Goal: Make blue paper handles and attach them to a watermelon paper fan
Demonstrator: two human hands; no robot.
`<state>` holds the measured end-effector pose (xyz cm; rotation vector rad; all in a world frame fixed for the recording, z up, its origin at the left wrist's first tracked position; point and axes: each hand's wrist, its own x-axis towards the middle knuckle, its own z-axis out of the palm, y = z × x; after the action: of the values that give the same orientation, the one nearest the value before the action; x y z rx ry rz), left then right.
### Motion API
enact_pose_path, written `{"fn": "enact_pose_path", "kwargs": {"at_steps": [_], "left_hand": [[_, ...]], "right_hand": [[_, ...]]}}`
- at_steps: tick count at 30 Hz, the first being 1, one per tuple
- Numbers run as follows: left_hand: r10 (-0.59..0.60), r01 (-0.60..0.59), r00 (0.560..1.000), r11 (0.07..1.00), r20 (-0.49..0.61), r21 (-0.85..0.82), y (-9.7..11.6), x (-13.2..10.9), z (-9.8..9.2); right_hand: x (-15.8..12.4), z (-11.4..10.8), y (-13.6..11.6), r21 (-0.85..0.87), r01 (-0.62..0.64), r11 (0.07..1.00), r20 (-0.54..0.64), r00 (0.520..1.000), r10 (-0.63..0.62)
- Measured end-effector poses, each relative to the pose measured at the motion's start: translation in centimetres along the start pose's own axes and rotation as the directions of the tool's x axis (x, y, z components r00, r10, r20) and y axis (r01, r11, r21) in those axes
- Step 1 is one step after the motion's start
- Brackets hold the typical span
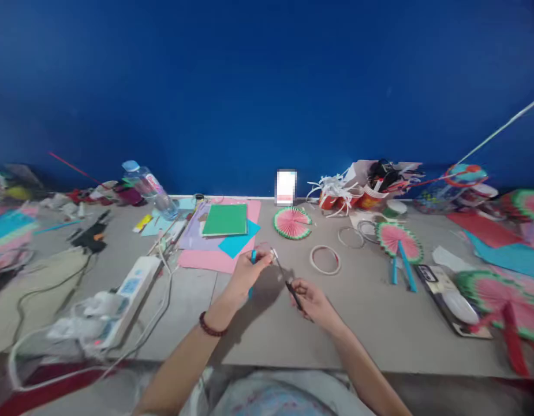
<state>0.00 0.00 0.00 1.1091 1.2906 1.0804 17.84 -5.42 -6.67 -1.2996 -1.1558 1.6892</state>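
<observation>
My right hand [310, 301] is closed round the dark handle of slim scissors [295, 294], whose metal blades point up and left toward my left hand. My left hand [248, 273] pinches a narrow blue strip [253, 257], which shows above and below the fingers. A small whitish bit by its fingertips meets the blade tips; I cannot make out what it is. Just beyond the hands lies a pleated watermelon-patterned paper fan [292, 223]. To the right of the blades rests a white ring [325, 260].
Left of my hands are coloured sheets under a green pad [226, 219], a power strip [134, 294] with loose cables, and a tilted plastic bottle [152, 188]. On the right stand cups of white ties [333, 193], more fans [399, 242] and a computer mouse [460, 306].
</observation>
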Motion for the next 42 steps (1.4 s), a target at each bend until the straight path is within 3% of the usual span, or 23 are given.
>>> {"fn": "enact_pose_path", "kwargs": {"at_steps": [21,27,30,32,36,39,42], "left_hand": [[-0.02,0.023,0.999,0.997,0.043,-0.075,0.5,-0.2,0.1],[-0.051,0.055,0.996,0.997,0.076,-0.057,0.1,-0.2,-0.3],[-0.052,0.058,0.993,0.996,0.102,-0.064,-0.2,0.0,-0.5],[-0.037,0.049,0.993,0.994,0.111,-0.101,-0.4,0.1,-0.6],[-0.004,0.038,0.991,0.967,0.132,-0.252,-0.5,0.5,-0.9],[0.01,0.035,0.992,0.937,0.127,-0.349,-0.2,0.6,-1.1],[0.007,0.054,0.988,0.918,0.152,-0.392,0.0,0.6,-1.1]], "right_hand": [[-0.2,0.1,-0.1,0.027,0.03,0.999,0.003,1.0,-0.03],[-0.1,-0.3,-0.2,-0.01,0.071,0.997,-0.086,0.994,-0.071],[-0.2,-1.1,-0.2,-0.127,0.157,0.979,-0.193,0.965,-0.18],[-0.5,-1.7,-0.3,-0.328,0.201,0.923,-0.264,0.919,-0.294],[-1.5,-2.6,-0.5,-0.71,0.113,0.695,-0.274,0.865,-0.42],[-2.0,-2.9,-0.4,-0.823,0.09,0.561,-0.218,0.862,-0.457],[-2.1,-3.0,-0.1,-0.854,0.123,0.506,-0.165,0.858,-0.487]]}}
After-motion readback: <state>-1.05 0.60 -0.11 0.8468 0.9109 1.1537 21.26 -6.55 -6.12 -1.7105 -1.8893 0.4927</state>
